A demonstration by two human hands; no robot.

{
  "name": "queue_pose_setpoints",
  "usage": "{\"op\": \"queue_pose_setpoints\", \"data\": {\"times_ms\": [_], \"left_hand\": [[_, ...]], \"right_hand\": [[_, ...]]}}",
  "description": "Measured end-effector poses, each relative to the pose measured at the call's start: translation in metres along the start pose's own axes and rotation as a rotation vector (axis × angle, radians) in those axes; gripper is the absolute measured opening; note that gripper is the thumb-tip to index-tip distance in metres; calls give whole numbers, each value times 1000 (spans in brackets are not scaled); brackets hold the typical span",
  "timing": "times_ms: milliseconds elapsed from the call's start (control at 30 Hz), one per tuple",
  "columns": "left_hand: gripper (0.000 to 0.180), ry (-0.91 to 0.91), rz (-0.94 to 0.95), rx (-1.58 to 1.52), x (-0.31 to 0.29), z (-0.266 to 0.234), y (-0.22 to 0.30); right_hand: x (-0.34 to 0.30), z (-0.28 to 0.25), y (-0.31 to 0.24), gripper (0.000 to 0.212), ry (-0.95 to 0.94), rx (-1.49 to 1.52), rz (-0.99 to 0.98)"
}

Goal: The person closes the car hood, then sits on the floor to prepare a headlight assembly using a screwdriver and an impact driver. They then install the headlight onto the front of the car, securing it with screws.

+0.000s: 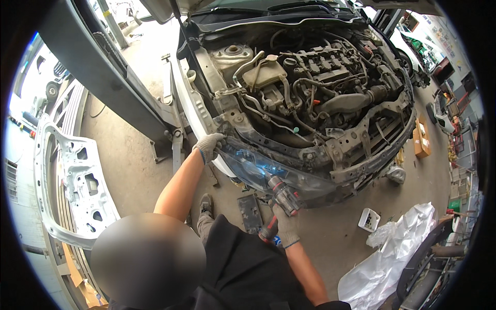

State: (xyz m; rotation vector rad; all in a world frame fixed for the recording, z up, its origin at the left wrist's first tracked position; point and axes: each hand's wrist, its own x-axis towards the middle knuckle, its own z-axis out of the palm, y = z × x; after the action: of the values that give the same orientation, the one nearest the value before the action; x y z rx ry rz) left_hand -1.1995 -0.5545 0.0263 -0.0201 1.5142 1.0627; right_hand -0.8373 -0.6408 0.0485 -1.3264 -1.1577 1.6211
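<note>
My right hand (287, 223), in a grey work glove, is closed round the grip of a cordless drill driver (285, 197) in black and red. The driver's nose points at the car's front corner, where a bluish light shines on the bumper (310, 192), which looks covered in clear film. My left hand (208, 146), gloved too, has its fingers bent over the bumper's upper corner beside the white fender (195, 111). Its fingertips are partly hidden. The driver's tip is hard to make out against the glare.
Ahead is the open engine bay (320, 77). A grey lift post (103, 67) rises on the left, near a white door-like panel (77, 181). On the floor lie a black plastic part (250, 213), a white tub (369, 220), crumpled plastic sheeting (387, 258) and a cardboard box (421, 138).
</note>
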Motion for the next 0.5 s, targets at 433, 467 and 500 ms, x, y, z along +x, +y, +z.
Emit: {"op": "queue_pose_setpoints", "data": {"times_ms": [433, 467, 500], "left_hand": [[20, -296, -23, -95, -56, 33, -95], [20, -324, -36, -86, -59, 42, -102], [21, -305, -21, -139, -61, 52, -108]], "right_hand": [[25, 19, 38, 41, 47, -203, -64], [24, 29, 35, 42, 75, -256, -101], [20, 34, 29, 44, 48, -289, -114]]}}
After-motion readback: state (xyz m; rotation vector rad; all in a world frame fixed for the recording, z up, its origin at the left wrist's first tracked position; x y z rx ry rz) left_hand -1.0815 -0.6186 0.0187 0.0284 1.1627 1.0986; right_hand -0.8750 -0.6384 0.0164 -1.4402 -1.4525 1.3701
